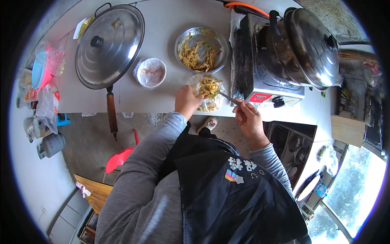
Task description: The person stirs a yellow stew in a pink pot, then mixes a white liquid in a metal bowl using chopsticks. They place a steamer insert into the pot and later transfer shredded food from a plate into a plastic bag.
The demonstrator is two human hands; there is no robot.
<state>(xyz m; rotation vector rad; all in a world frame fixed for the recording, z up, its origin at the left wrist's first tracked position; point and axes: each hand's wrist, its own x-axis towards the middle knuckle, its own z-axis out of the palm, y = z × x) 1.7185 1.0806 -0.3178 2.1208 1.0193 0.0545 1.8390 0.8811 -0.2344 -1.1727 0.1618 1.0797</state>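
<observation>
My left hand (187, 99) grips the left side of a clear plastic lining (210, 105) near the counter's front edge. A container under that lining may be a bowl; its shape is mostly hidden. Yellowish-brown strips of cooked food (208, 85) with bits of green are heaped in it. Between the fingers of my right hand (249, 117) is the handle of a metal utensil (229, 97), probably a spoon, its tip sunk in the strips. Just behind stands a round steel basin (226, 55) holding more such strips. A white bowl (151, 73) covered in plastic film sits to the left.
A lidded pan (117, 52) lies at left, its wooden handle (111, 114) jutting past the counter edge. On the right, a gas stove (275, 88) carries a large lidded pot (313, 52). An orange hose (248, 6) runs behind. Plastic bags (47, 100) hang at far left.
</observation>
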